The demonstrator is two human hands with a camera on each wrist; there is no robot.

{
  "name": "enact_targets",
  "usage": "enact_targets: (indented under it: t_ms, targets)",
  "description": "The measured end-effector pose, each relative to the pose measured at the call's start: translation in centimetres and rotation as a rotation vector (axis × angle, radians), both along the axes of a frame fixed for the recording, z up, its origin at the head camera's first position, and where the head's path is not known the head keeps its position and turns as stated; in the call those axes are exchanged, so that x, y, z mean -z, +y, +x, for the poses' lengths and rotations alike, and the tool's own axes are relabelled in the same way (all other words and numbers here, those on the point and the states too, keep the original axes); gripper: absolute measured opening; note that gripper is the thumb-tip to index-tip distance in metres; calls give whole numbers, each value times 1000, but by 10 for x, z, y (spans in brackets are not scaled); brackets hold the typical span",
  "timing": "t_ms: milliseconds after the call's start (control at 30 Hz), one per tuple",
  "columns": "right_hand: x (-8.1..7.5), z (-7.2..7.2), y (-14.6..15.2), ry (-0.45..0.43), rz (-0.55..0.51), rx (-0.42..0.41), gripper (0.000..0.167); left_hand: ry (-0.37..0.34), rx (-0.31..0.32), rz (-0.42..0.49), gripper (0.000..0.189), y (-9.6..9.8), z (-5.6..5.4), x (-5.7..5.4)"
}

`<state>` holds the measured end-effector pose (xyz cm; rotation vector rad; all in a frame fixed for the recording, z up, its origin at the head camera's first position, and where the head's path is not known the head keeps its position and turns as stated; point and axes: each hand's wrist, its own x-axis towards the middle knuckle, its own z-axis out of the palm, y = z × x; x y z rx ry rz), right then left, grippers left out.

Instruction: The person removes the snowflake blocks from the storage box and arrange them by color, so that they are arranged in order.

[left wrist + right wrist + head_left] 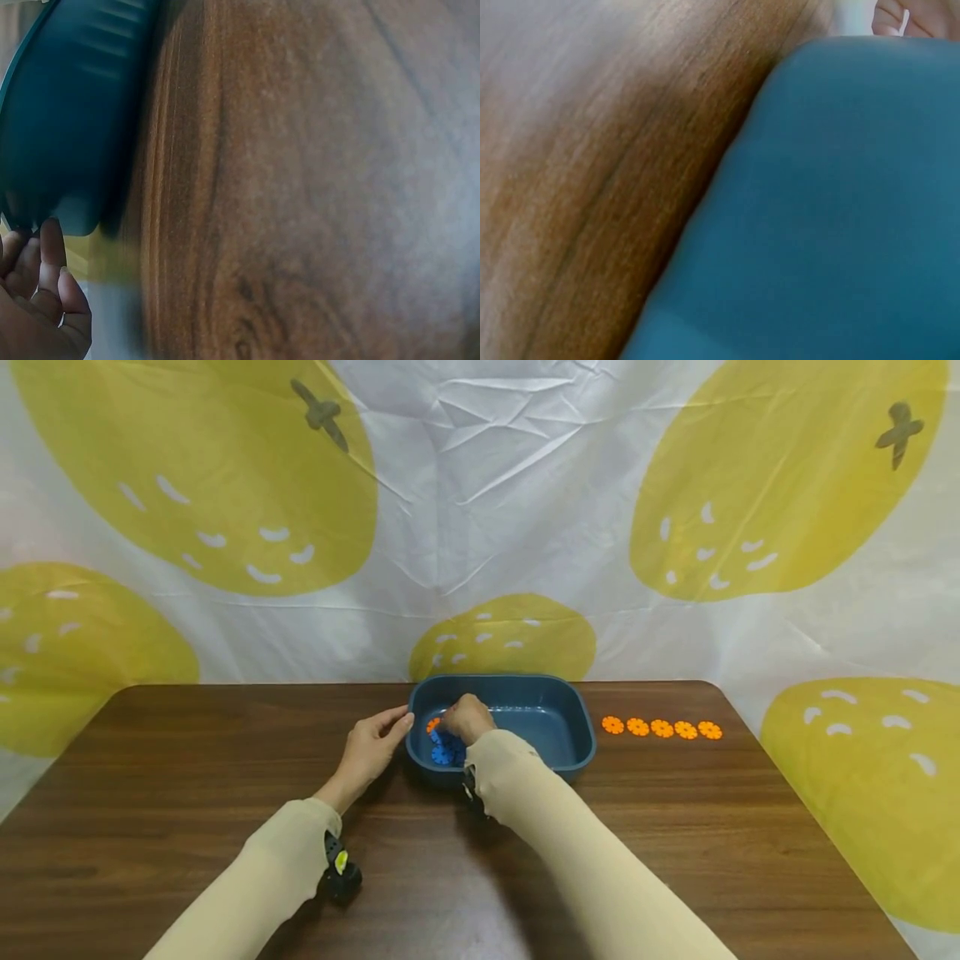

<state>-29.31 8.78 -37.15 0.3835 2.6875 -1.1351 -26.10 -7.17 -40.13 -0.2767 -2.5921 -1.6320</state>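
A dark blue plastic basin (525,681) stands at the back middle of the table. My left hand (367,747) holds its left rim, with the thumb at the edge and the other fingers against the outer wall, as the left wrist view shows. My right hand (468,720) reaches down inside the basin's left part, its fingertips hidden. Beneath and beside it lie several blue notched discs (441,755) and one orange notched disc (433,725). Whether the right fingers hold a disc cannot be told. In the right wrist view the basin's wall (817,202) hides most of the hand.
Right of the basin, a straight row of several orange notched discs (662,728) lies on the brown wooden table (187,760). A white cloth (495,510) with yellow fruit prints hangs behind the table. Each wrist wears a dark strap with a camera.
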Motion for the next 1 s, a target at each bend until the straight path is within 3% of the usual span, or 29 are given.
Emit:
enact_targets:
  t_ms: [33,100,167,267,300,333,400,500,533,633,700,800,900,933,1000]
  targets:
    - [2,-1,1,2,-7,-3,16,1,0,0,40,0,0,0]
    - [30,-24,8,49,-45,-27,18,5,-3,-1,39,0,0,0]
    - [43,-37,11,50,-90,-36,22,8,-4,-4,39,0,0,0]
    - [42,-36,10,23,-180,-22,29,13,-4,-4,39,0,0,1]
    - [19,-17,5,-2,-200,-5,29,12,-3,-2,39,0,0,1]
    - [7,-9,3,-24,-210,11,30,12,-1,-2,39,0,0,1]
    - [-2,0,1,-23,-229,20,31,8,2,2,39,0,0,0]
    - [7,-8,6,-13,-263,1,23,-3,8,4,39,0,1,0]
    - [17,-18,9,-19,-266,3,19,-5,9,4,40,0,1,0]
    - [15,-16,10,-30,-265,11,10,-11,11,5,40,0,1,0]
    - [5,-9,8,-62,-261,39,10,-11,11,4,40,0,1,-1]
    - [2,-6,8,-77,-274,49,13,-9,10,1,40,0,1,-1]
    - [7,-9,11,-52,-271,32,15,-13,10,2,40,-1,2,-1]
    - [20,-18,15,-35,-285,15,16,-13,12,2,40,-1,2,-1]
    - [26,-24,17,-32,-292,9,16,-18,13,5,41,-1,2,0]
